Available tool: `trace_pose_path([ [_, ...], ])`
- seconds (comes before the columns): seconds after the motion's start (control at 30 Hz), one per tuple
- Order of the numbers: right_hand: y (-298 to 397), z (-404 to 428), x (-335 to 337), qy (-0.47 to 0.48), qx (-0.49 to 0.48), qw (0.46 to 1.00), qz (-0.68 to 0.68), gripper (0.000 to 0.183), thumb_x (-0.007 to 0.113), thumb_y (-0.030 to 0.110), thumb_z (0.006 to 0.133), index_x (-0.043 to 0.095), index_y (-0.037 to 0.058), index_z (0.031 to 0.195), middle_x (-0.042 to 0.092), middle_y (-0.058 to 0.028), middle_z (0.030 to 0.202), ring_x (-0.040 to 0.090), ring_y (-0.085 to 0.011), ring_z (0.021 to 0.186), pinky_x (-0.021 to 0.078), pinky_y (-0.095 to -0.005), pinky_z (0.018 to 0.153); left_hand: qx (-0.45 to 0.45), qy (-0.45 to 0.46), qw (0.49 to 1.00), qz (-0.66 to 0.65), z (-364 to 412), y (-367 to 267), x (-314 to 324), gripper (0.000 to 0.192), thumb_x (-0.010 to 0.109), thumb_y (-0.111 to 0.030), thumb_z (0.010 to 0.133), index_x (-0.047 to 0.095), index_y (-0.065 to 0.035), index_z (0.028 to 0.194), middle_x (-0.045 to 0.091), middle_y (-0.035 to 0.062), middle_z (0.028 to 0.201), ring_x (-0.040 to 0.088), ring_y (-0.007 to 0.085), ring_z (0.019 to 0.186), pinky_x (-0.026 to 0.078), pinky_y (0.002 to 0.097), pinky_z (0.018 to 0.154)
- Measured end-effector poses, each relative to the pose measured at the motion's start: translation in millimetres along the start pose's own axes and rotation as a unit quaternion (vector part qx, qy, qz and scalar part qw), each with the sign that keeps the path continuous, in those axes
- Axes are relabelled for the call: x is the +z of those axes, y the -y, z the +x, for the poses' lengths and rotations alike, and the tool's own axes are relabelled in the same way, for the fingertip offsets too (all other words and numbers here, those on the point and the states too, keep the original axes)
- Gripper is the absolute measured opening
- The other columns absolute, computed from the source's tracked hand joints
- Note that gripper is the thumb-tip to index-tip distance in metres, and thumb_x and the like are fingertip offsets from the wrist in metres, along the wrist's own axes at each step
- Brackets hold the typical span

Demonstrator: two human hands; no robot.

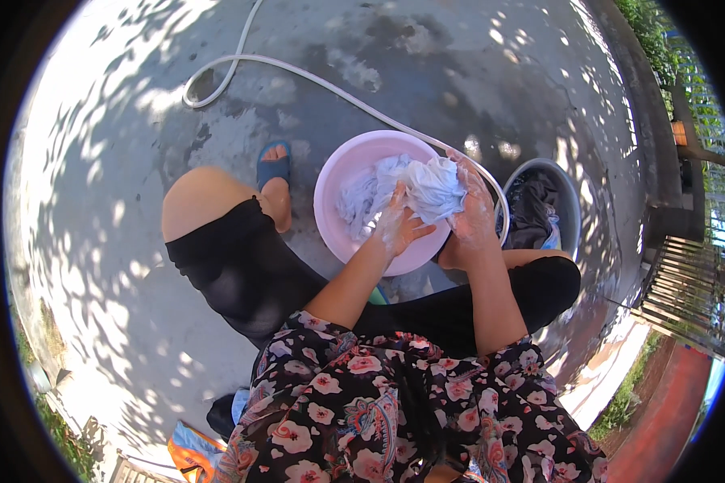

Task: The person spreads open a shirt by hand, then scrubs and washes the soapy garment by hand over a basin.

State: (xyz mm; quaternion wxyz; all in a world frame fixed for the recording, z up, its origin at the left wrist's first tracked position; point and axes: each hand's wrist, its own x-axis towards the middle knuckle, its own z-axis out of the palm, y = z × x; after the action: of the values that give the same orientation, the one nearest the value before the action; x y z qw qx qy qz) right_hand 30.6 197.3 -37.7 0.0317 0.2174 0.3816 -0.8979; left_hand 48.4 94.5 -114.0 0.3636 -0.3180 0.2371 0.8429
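A bunched white wet cloth [432,187] is held between my two hands over a pink plastic basin [332,232]. My right hand [474,205], wet with suds, grips the cloth's right side near the basin's rim. My left hand [399,226] presses against its lower left side, with some fingers spread and suds on the wrist. More pale bluish-white cloth [362,193] lies in the basin to the left; whether it is one piece with the held bundle, I cannot tell. The bottom of the basin is partly hidden by cloth and hands.
A grey tub [571,199] with dark wet clothes [528,205] stands right of the basin. A white hose [332,90] loops across the wet concrete floor [314,36] and passes behind my right hand. An orange-and-blue bag [193,450] lies at lower left. Wooden slats [683,290] stand at right.
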Motion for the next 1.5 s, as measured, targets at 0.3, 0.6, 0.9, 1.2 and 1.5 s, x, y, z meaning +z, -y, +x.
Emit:
trace_pose_path([
  [0.3,-54,2,-10,-0.058,-0.357,0.653,-0.665,0.024,0.063,0.019,0.066,0.056,0.0034,0.083,0.051,-0.0138,0.082,0.054,-0.0285,0.068,0.0428,-0.0329,0.056,0.091,-0.045,0.994,0.034,23,22,-6,0.036,0.037,-0.032,0.085,0.044,-0.0070,0.110,0.051,0.0076,0.101,0.051,0.0184,0.093,0.043,0.0313,0.079],
  [0.6,-93,-32,-15,0.082,-0.338,0.689,-0.635,0.015,0.055,0.019,0.073,0.052,0.0055,0.070,0.054,-0.0212,0.074,0.054,-0.0349,0.062,0.0421,-0.0375,0.055,0.041,0.115,0.965,-0.231,22,0,-34,0.032,0.035,-0.028,0.084,0.048,-0.0047,0.104,0.052,0.0070,0.089,0.050,0.0194,0.080,0.042,0.0305,0.071],
  [0.9,-90,-33,7,0.050,-0.230,0.753,-0.615,0.016,0.055,0.016,0.074,0.050,0.0037,0.083,0.052,-0.0169,0.064,0.053,-0.0313,0.059,0.0416,-0.0339,0.058,0.091,0.230,0.969,-0.009,96,28,-137,0.036,0.026,-0.028,0.088,0.045,-0.0051,0.108,0.049,0.0090,0.100,0.049,0.0186,0.087,0.040,0.0312,0.078],
  [1.2,-95,-24,-10,0.030,-0.228,0.785,-0.575,0.021,0.053,0.022,0.076,0.054,0.0030,0.083,0.055,-0.0189,0.070,0.054,-0.0339,0.066,0.0421,-0.0354,0.059,0.391,-0.017,0.831,0.395,85,21,-109,0.020,0.039,-0.020,0.084,0.052,-0.0048,0.084,0.052,0.0061,0.076,0.052,0.0179,0.072,0.044,0.0299,0.068],
  [1.5,-91,-14,-9,-0.037,-0.235,0.787,-0.570,0.029,0.051,0.027,0.077,0.057,-0.0005,0.069,0.054,-0.0179,0.058,0.053,-0.0343,0.054,0.0413,-0.0376,0.051,0.125,0.036,0.991,0.027,64,11,-70,0.016,0.039,-0.019,0.084,0.051,-0.0078,0.084,0.050,0.0055,0.074,0.050,0.0166,0.071,0.043,0.0297,0.063],
])
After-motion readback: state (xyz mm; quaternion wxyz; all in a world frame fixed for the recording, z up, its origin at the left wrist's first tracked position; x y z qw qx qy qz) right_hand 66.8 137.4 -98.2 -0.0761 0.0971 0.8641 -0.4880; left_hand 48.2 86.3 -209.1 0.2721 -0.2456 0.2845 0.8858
